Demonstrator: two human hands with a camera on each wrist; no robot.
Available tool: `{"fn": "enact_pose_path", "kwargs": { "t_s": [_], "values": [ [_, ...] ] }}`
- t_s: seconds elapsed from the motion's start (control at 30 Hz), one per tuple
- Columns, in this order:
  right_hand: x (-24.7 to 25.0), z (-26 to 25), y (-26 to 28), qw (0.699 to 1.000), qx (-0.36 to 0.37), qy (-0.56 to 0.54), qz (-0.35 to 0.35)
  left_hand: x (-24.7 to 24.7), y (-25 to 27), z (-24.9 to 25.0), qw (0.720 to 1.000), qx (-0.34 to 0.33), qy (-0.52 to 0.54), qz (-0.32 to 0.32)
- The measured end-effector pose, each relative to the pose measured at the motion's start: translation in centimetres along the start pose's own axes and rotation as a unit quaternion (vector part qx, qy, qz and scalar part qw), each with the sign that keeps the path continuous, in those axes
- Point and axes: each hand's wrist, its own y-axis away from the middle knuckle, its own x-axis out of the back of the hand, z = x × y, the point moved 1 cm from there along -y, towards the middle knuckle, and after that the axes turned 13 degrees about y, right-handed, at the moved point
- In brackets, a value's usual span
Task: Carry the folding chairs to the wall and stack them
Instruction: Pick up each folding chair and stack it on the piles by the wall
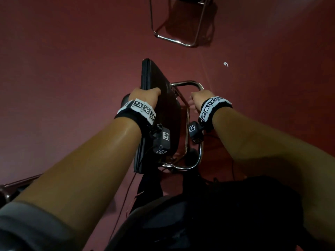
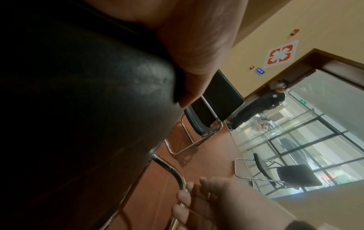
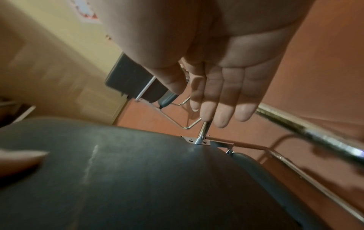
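A folding chair with a black padded panel (image 1: 159,105) and a chrome tube frame (image 1: 188,83) stands partly folded on the red floor in front of me. My left hand (image 1: 146,95) grips the top edge of the black panel, and in the left wrist view the thumb (image 2: 197,62) presses on the panel (image 2: 88,109). My right hand (image 1: 196,101) hovers beside the chrome frame. In the right wrist view its fingers (image 3: 222,99) are straight and hold nothing, with a chrome tube (image 3: 307,130) just to their right and the panel (image 3: 138,171) below.
Another chair (image 1: 181,24) stands unfolded ahead of me. A third chair (image 2: 291,172) sits by a glass wall, and a person (image 2: 258,107) stands near the doorway. A white scrap (image 1: 225,64) lies on the floor. More chrome tubing (image 1: 10,189) shows at lower left.
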Motion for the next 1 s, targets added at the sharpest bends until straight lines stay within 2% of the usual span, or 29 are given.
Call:
{"fn": "enact_pose_path", "kwargs": {
  "t_s": [0.2, 0.27, 0.37, 0.47, 0.67, 0.8, 0.9, 1.0],
  "values": [
    [-1.3, 2.2, -1.0, 0.990, -0.055, 0.123, 0.027, 1.1, -1.5, -0.7, 1.000, 0.003, 0.012, 0.020],
    [-1.9, 4.1, -2.1, 0.990, -0.081, 0.115, 0.008, 1.6, -1.9, -0.8, 1.000, -0.004, 0.012, 0.023],
    [-3.2, 6.2, -3.3, 0.991, -0.083, 0.101, -0.036, 2.0, -2.3, -1.2, 1.000, -0.005, 0.015, 0.018],
    [-3.8, 7.0, -3.5, 0.989, -0.121, 0.079, -0.035, 2.3, -2.4, -1.3, 1.000, -0.014, 0.012, 0.022],
    [-4.3, 5.3, -2.8, 0.991, -0.119, 0.017, -0.051, 2.9, -2.3, -1.7, 0.999, -0.015, 0.017, 0.030],
    [-5.0, 2.5, 0.6, 0.993, -0.106, -0.008, -0.043, 4.0, -2.3, -2.2, 0.999, -0.006, 0.032, 0.016],
    [-6.2, -0.7, 4.3, 0.991, -0.076, -0.050, -0.096, 4.8, -2.1, -2.2, 0.999, -0.019, 0.037, 0.004],
    [-8.0, -3.3, 6.7, 0.986, -0.055, -0.069, -0.141, 5.0, -1.2, -2.7, 0.998, -0.025, -0.001, -0.057]
  ]
}}
